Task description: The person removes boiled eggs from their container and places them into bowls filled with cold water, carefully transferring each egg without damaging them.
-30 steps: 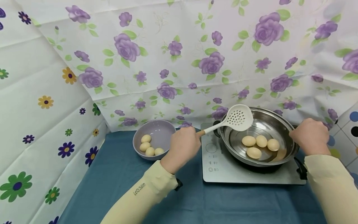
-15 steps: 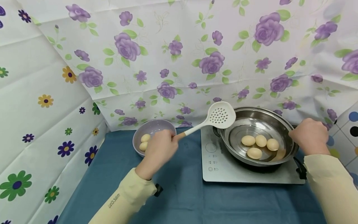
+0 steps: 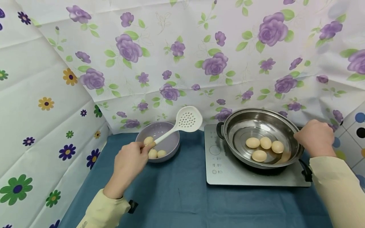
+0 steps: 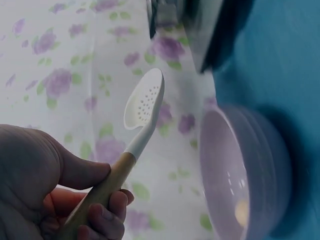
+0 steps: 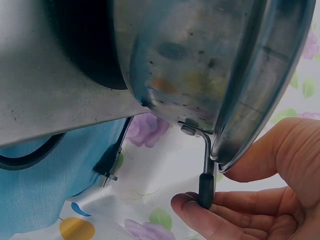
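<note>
My left hand [image 3: 129, 164] grips the wooden handle of a white slotted spoon [image 3: 188, 119], whose perforated head points up to the right. Below the spoon sits a lilac bowl [image 3: 172, 148] with several pale eggs [image 3: 161, 154] at its left and front; the hand and handle cover part of them. At the right, my right hand [image 3: 315, 138] holds the steel pan [image 3: 236, 152] by its side handle. In the right wrist view the thumb lies by the rim and the fingers curl under the black handle [image 5: 206, 190]. Several eggs [image 3: 259, 155] lie inside the pan.
The pan stands on a silver induction cooker [image 3: 214, 179] with controls along its left side. A dark blue cloth [image 3: 182, 202] covers the table. Flowered sheeting [image 3: 171, 63] hangs behind and at the left. A loose power plug [image 5: 106, 167] shows below the cooker's edge.
My left hand has moved left and toward me with the slotted spoon, from beside the pan to the bowl. The right hand and the pan have stayed in place.
</note>
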Demonstrator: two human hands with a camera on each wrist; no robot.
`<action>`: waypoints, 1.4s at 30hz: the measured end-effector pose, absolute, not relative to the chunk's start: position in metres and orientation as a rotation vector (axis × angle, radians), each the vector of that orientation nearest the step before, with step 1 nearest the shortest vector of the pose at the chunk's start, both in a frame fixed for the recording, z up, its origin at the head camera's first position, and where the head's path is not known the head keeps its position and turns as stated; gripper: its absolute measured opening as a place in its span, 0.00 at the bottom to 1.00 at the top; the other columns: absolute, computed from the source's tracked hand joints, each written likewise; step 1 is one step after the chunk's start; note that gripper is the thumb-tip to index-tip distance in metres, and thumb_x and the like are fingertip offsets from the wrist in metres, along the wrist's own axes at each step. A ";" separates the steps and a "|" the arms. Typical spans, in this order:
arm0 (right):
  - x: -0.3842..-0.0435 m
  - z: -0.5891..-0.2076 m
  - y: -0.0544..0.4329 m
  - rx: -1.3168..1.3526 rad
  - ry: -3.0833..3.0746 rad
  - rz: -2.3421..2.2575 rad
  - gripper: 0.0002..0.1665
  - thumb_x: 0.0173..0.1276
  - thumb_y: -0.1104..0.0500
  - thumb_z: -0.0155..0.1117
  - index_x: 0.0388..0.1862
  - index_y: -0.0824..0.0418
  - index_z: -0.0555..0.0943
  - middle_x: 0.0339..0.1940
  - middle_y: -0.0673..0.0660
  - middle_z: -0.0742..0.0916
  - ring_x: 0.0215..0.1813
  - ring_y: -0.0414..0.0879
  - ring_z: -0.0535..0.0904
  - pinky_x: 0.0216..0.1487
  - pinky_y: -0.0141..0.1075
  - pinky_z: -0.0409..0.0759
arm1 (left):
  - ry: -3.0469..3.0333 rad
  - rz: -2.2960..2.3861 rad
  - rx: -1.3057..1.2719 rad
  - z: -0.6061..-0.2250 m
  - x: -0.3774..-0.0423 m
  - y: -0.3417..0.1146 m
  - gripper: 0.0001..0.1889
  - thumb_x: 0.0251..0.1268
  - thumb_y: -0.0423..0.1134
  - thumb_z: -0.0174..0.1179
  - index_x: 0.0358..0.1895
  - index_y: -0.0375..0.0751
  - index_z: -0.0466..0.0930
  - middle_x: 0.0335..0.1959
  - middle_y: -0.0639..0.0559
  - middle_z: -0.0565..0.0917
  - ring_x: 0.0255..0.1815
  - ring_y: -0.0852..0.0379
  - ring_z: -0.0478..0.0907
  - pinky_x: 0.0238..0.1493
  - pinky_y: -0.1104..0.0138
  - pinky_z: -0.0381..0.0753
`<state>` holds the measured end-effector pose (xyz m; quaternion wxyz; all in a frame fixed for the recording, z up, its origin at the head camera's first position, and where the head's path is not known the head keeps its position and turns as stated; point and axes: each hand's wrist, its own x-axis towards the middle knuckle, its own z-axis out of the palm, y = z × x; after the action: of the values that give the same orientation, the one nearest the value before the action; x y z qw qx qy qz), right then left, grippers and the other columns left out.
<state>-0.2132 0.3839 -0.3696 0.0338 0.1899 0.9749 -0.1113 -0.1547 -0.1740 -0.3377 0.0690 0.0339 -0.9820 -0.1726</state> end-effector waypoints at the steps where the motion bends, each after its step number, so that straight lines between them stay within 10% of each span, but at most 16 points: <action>1: -0.213 -0.369 0.384 0.583 2.999 -0.339 0.24 0.55 0.48 0.59 0.21 0.72 0.75 0.22 0.72 0.77 0.23 0.60 0.75 0.14 0.42 0.71 | -2.957 -0.509 0.120 -0.338 -0.154 -0.180 0.22 0.66 0.55 0.53 0.15 0.50 0.75 0.09 0.52 0.68 0.10 0.54 0.65 0.11 0.65 0.60; 14: -0.212 -0.367 0.383 0.577 2.990 -0.335 0.24 0.56 0.49 0.58 0.21 0.71 0.75 0.22 0.72 0.77 0.23 0.59 0.74 0.15 0.42 0.71 | -2.963 -0.242 0.241 -0.342 -0.141 -0.227 0.15 0.65 0.41 0.50 0.22 0.41 0.79 0.11 0.48 0.71 0.09 0.53 0.64 0.08 0.64 0.59; 42: -0.212 -0.367 0.384 0.572 3.009 -0.336 0.25 0.55 0.49 0.59 0.23 0.74 0.75 0.23 0.73 0.77 0.24 0.61 0.74 0.15 0.43 0.70 | -3.014 0.013 0.184 -0.332 -0.130 -0.215 0.14 0.61 0.44 0.59 0.24 0.38 0.82 0.08 0.48 0.69 0.08 0.52 0.65 0.06 0.63 0.60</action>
<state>-0.2120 0.3837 -0.3671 0.0300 0.1854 0.9761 -0.1091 -0.1296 -0.2148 -0.3322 0.0608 0.0608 -0.9963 0.0044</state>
